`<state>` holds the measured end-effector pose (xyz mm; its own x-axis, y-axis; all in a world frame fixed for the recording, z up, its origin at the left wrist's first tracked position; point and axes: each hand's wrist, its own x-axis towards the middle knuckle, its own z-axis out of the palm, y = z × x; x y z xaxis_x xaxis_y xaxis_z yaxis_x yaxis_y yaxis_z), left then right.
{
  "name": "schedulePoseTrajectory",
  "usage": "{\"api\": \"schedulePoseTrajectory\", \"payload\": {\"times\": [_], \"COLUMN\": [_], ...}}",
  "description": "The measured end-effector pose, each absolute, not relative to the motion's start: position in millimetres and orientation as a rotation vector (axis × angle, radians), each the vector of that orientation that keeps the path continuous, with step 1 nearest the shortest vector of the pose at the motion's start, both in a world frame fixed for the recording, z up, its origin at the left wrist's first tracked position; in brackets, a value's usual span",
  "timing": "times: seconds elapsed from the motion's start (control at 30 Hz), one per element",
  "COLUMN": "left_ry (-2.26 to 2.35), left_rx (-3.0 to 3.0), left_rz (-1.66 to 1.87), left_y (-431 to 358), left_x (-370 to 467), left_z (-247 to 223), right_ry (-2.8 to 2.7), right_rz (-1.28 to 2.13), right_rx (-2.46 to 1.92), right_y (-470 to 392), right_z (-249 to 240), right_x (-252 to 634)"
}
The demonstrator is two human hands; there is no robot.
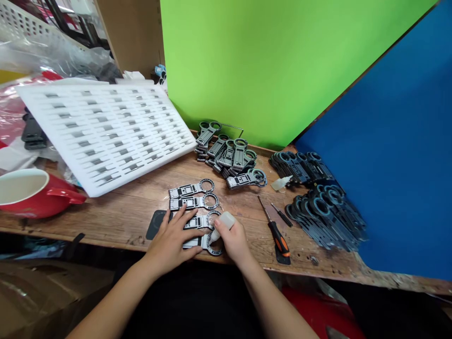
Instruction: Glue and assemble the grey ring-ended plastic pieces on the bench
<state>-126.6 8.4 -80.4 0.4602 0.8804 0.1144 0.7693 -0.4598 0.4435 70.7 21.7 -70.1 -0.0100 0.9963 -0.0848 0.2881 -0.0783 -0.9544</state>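
Several flat grey parts, each with a ring at one end, lie in a column near the table's front edge; the topmost ringed part is in full view. My left hand rests on the lower ones with its fingers spread, partly covering them. Pinched in my right hand is a small whitish squeeze bottle, tilted so that its nozzle points down at the ring of the nearest part. A dark rectangular pad shows beside my left fingers.
A white slotted tray leans at the left, behind a red mug. Ringed parts are piled at the back and stacked at the right. Screwdrivers and another small bottle lie between. Green and blue panels stand behind.
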Motion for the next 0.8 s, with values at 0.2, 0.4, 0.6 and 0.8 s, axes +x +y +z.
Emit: {"api": "schedulePoseTrajectory", "payload": {"times": [0.2,0.4,0.6,0.8], "left_ry": [1.403,1.401,1.404,1.398], "left_rx": [2.388,2.395,2.410,2.420], "left_rz": [0.457,0.460,0.457,0.449], "left_y": [8.8,9.0,8.9,9.1], "left_x": [-126.6,-126.7,-126.5,-126.9], "left_z": [-80.8,-81.9,-80.8,-80.6], "right_ry": [-1.425,-1.394,-1.389,-1.358], "right_rz": [1.163,1.194,1.220,1.232], "right_rx": [-1.439,-1.428,-1.407,-1.413], "right_y": [24.4,25.2,25.9,26.5], "right_z": [-69.6,-70.0,-68.7,-69.5], "right_x": [69.2,68.4,68.1,67.6]}}
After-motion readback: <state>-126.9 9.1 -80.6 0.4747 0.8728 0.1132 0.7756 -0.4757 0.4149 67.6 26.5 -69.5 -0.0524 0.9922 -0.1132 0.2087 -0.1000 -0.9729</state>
